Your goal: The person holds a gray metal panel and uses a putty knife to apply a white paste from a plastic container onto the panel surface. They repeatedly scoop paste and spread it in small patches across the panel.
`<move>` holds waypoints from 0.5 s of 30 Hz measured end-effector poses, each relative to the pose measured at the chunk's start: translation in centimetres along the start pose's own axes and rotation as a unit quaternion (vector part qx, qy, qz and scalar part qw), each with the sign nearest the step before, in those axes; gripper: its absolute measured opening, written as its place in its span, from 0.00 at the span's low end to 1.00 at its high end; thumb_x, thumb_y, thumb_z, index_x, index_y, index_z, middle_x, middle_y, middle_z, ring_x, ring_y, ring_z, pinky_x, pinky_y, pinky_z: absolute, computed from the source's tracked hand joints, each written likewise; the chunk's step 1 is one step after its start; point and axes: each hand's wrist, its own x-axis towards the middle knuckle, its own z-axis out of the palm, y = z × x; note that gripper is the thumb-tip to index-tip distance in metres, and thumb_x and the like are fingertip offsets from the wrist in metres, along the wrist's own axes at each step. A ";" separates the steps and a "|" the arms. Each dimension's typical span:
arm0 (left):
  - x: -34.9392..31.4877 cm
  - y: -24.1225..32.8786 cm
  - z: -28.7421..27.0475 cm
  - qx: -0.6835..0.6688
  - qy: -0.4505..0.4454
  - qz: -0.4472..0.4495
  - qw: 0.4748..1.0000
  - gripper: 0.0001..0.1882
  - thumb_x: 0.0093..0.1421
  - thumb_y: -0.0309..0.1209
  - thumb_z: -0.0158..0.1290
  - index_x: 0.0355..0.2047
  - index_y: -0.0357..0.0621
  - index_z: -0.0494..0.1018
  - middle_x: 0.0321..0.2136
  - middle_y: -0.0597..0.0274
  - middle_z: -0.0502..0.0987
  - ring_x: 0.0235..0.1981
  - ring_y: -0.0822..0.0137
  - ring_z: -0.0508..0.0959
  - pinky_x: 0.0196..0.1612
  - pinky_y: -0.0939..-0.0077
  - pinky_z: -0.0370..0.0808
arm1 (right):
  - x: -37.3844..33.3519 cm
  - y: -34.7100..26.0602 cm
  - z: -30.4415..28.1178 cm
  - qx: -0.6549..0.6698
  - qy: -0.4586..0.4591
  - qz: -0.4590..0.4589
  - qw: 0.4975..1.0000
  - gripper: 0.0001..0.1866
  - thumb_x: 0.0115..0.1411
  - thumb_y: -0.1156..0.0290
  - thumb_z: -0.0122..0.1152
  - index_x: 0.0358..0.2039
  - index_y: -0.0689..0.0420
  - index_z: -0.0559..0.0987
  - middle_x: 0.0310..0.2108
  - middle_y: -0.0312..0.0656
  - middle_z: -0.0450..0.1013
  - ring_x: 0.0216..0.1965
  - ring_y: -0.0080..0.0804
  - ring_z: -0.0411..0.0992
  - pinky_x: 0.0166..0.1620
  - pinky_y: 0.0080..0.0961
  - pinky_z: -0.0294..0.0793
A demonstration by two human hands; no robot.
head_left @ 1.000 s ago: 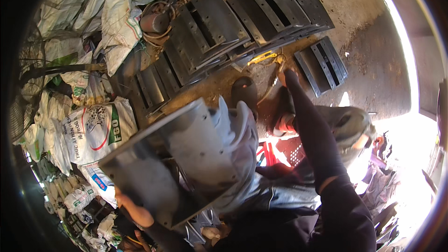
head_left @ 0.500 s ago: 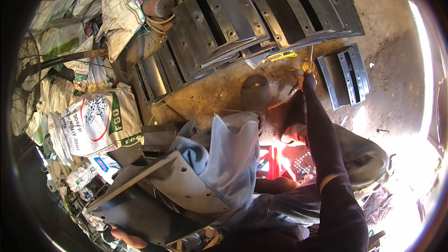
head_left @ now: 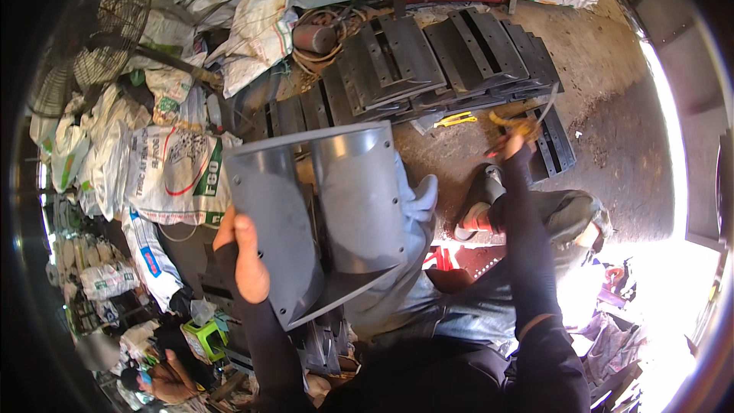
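Note:
In front of me on the left, a dark grey moulded panel [head_left: 355, 191] is raised and tilted, with two curved hollows and small holes along its edges. My left hand [head_left: 243, 248] grips its left edge, thumb on the near face. Over my lap, partly behind the panel, lies a grey-blue cloth [head_left: 417, 203]. My right hand [head_left: 520, 145] reaches forward, closed on a yellow tool [head_left: 511, 122] with a pale hose or cord; blur hides its exact kind. A yellow utility knife [head_left: 456, 118] lies on the floor nearby.
Stacks of similar dark panels [head_left: 478, 53] stand ahead, with another small stack [head_left: 554, 145] beyond my right hand. Printed white sacks [head_left: 183, 176] and a fan [head_left: 92, 30] line the left. A green stool [head_left: 205, 339] and another person [head_left: 164, 378] are at lower left.
The panel has come up from low on my left to in front of me, its hollowed side now showing, my left hand with it. The view has shifted; my right hand still holds the yellow tool.

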 end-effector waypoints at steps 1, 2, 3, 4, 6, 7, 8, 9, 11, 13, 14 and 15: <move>-0.1 0.7 0.4 -0.050 -0.018 0.006 0.999 0.30 0.69 0.52 0.47 0.49 0.31 0.72 0.37 0.62 0.76 0.39 0.73 0.72 0.45 0.76 0.68 | 1.8 -3.5 -0.6 0.065 -0.026 0.118 0.990 0.16 0.62 0.59 0.53 0.29 0.60 0.76 0.23 0.48 0.75 0.16 0.37 0.70 0.19 0.38 0.72; -0.2 1.2 0.7 -0.075 -0.018 0.009 0.997 0.29 0.68 0.53 0.48 0.46 0.33 0.73 0.33 0.66 0.75 0.36 0.76 0.69 0.41 0.79 0.66 | 2.8 -7.3 -1.8 0.073 -0.080 0.078 0.991 0.16 0.62 0.58 0.53 0.29 0.60 0.76 0.23 0.47 0.75 0.18 0.37 0.71 0.22 0.36 0.72; -0.3 1.4 1.0 -0.128 -0.024 -0.011 0.991 0.28 0.68 0.51 0.49 0.48 0.34 0.73 0.36 0.66 0.76 0.37 0.76 0.70 0.43 0.80 0.67 | 3.6 -11.3 -2.9 0.014 -0.124 0.035 0.992 0.16 0.63 0.58 0.53 0.28 0.59 0.75 0.23 0.46 0.74 0.20 0.37 0.71 0.25 0.33 0.72; -0.2 1.5 1.1 -0.150 -0.024 -0.013 0.988 0.28 0.68 0.51 0.49 0.50 0.34 0.72 0.37 0.65 0.76 0.38 0.76 0.71 0.44 0.80 0.67 | 3.9 -15.5 -3.9 -0.008 -0.139 0.052 0.989 0.17 0.63 0.57 0.52 0.28 0.58 0.75 0.23 0.45 0.73 0.22 0.36 0.72 0.27 0.31 0.72; 0.0 1.3 1.2 -0.173 -0.027 -0.012 0.984 0.28 0.69 0.50 0.48 0.52 0.34 0.71 0.40 0.64 0.76 0.41 0.75 0.72 0.48 0.80 0.67 | 2.1 -23.6 -6.7 -0.046 -0.245 -0.046 0.967 0.11 0.63 0.63 0.55 0.30 0.57 0.75 0.24 0.41 0.72 0.27 0.31 0.72 0.35 0.27 0.72; 0.0 1.1 1.2 -0.170 -0.032 -0.008 0.985 0.28 0.70 0.50 0.46 0.53 0.35 0.71 0.42 0.63 0.76 0.43 0.74 0.72 0.50 0.79 0.66 | 0.1 -27.4 -8.0 -0.041 -0.261 -0.047 0.963 0.11 0.65 0.65 0.53 0.41 0.59 0.75 0.27 0.38 0.72 0.31 0.28 0.71 0.37 0.25 0.70; 0.1 0.9 1.1 -0.173 -0.040 -0.012 0.984 0.29 0.71 0.51 0.45 0.54 0.35 0.70 0.44 0.62 0.76 0.45 0.72 0.73 0.52 0.78 0.66 | -2.6 -30.6 -9.2 0.007 -0.264 -0.071 0.962 0.19 0.67 0.65 0.53 0.56 0.58 0.70 0.32 0.36 0.71 0.30 0.24 0.68 0.36 0.23 0.68; 0.2 0.7 1.0 -0.183 -0.038 -0.006 0.982 0.28 0.70 0.50 0.46 0.55 0.35 0.70 0.44 0.62 0.76 0.45 0.73 0.73 0.51 0.79 0.66 | -5.1 -34.1 -9.9 -0.040 -0.302 -0.139 0.942 0.25 0.69 0.64 0.52 0.64 0.55 0.63 0.34 0.33 0.68 0.29 0.20 0.65 0.35 0.20 0.67; 0.4 0.2 0.9 -0.223 -0.042 0.007 0.974 0.28 0.70 0.49 0.48 0.56 0.34 0.70 0.43 0.64 0.76 0.43 0.76 0.72 0.50 0.80 0.67 | -10.5 -38.4 -9.8 -0.080 -0.316 -0.124 0.937 0.22 0.70 0.56 0.50 0.58 0.56 0.68 0.32 0.33 0.67 0.28 0.18 0.64 0.32 0.17 0.66; 0.8 -0.3 0.9 -0.241 -0.045 -0.001 0.970 0.28 0.71 0.48 0.45 0.57 0.34 0.69 0.46 0.61 0.75 0.47 0.74 0.72 0.53 0.79 0.66 | -15.0 -40.9 -8.3 -0.160 -0.440 -0.202 0.861 0.25 0.69 0.48 0.48 0.52 0.59 0.71 0.31 0.37 0.70 0.26 0.19 0.66 0.24 0.15 0.64; 1.0 -0.6 0.9 -0.244 -0.043 -0.005 0.969 0.28 0.72 0.48 0.45 0.58 0.34 0.68 0.47 0.61 0.75 0.47 0.73 0.72 0.54 0.78 0.66 | -17.7 -41.7 -8.1 -0.247 -0.467 -0.155 0.834 0.26 0.68 0.47 0.50 0.47 0.60 0.75 0.28 0.39 0.71 0.23 0.22 0.68 0.24 0.19 0.67; 1.1 -0.9 0.9 -0.248 -0.043 -0.008 0.968 0.28 0.72 0.48 0.44 0.58 0.34 0.68 0.48 0.61 0.75 0.48 0.73 0.72 0.55 0.78 0.65 | -19.5 -41.1 -6.9 -0.344 -0.450 -0.124 0.815 0.24 0.65 0.49 0.54 0.44 0.61 0.77 0.27 0.42 0.74 0.24 0.28 0.70 0.27 0.26 0.70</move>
